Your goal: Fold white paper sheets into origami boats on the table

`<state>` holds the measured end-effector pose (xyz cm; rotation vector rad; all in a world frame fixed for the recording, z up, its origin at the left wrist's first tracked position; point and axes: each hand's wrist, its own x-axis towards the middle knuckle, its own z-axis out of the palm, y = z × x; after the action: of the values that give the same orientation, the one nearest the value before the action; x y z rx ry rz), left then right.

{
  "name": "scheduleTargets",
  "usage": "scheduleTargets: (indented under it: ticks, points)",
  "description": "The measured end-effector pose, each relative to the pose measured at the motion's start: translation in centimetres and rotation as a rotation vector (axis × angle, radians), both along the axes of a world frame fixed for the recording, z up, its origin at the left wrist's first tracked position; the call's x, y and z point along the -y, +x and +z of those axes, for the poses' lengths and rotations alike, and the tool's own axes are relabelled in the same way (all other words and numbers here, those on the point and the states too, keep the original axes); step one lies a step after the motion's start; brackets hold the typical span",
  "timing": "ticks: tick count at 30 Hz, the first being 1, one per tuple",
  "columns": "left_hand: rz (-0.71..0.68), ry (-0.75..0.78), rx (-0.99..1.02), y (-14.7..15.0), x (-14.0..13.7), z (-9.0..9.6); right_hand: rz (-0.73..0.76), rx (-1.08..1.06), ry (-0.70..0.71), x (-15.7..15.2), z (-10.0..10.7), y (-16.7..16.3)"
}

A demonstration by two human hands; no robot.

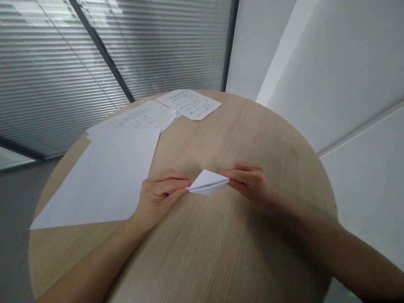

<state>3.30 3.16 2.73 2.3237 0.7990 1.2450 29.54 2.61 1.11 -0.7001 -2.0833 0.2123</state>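
Near the middle of the table (252,134), apparently raised just off it, is a folded paper (206,180); the left hand (159,193) and right hand (248,180) pinch its opposite ends between their fingers. A blank sheet (101,181) lies on the table's left side.

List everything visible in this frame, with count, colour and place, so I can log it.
folded paper: one, white, between both hands
blank sheet: one, white, table's left side
gridded printed papers: count unclear, white, behind blank sheet
separate printed page: one, white with dark print, far edge
round table: one, light wood, centre
blinds: count unclear, grey, behind table
dark frame bars: several, among blinds
walls: count unclear, pale grey, right
floor: grey, lower left
forearms: two, bare, bottom corners
left hand: one, pinching paper's left end
right hand: one, pinching its right end
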Motion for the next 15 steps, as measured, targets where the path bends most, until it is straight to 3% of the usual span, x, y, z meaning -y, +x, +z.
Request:
scheduleTargets:
  ticks: [9, 12, 15]
  points:
    - [0.132, -0.131, 0.002, 0.0, -0.1, -0.7, -0.099, -0.064, -0.056, -0.1, -0.6, -0.3]
    - [0.193, -0.263, 0.08, 0.3, 0.0, -1.2, -0.165, -0.124, -0.042, 0.0, -0.9, -0.6]
    - [0.162, -0.447, 0.222, 0.7, 0.1, -1.5, -0.185, -0.16, 0.005, 0.1, -1.1, -0.8]
